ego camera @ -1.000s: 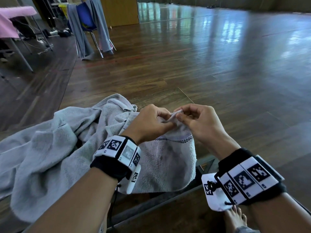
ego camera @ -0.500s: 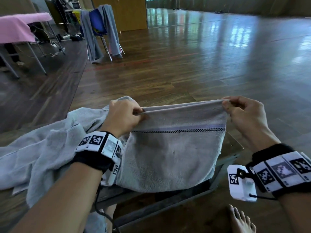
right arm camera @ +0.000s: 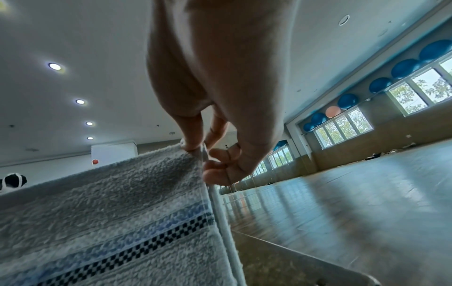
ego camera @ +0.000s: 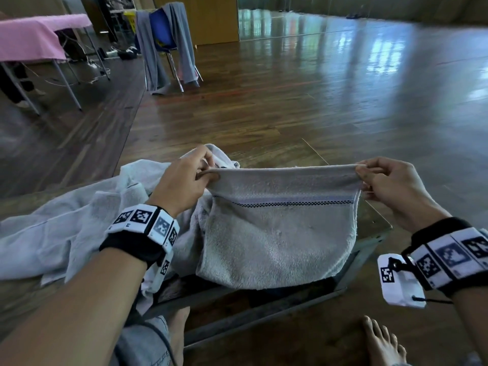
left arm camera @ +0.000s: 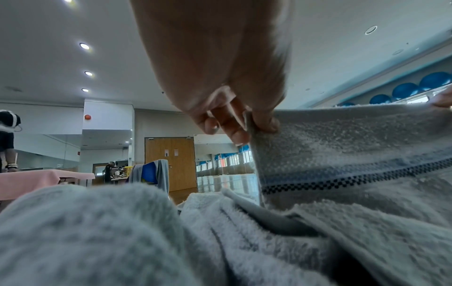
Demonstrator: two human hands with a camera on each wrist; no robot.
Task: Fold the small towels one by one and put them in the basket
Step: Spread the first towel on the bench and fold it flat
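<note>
small towel (ego camera: 277,239): grey terry cloth, looped nap, rough and matt; flat woven band with a dark checked stripe and pale blue line. heap of towels (ego camera: 74,220): paler grey cloth, fluffy, matt. floor (ego camera: 317,107): wood boards, glossy, reflecting windows. table cover (ego camera: 31,40): pink cloth, matt. frame (ego camera: 364,249) under the towel: grey metal, dull.
</note>
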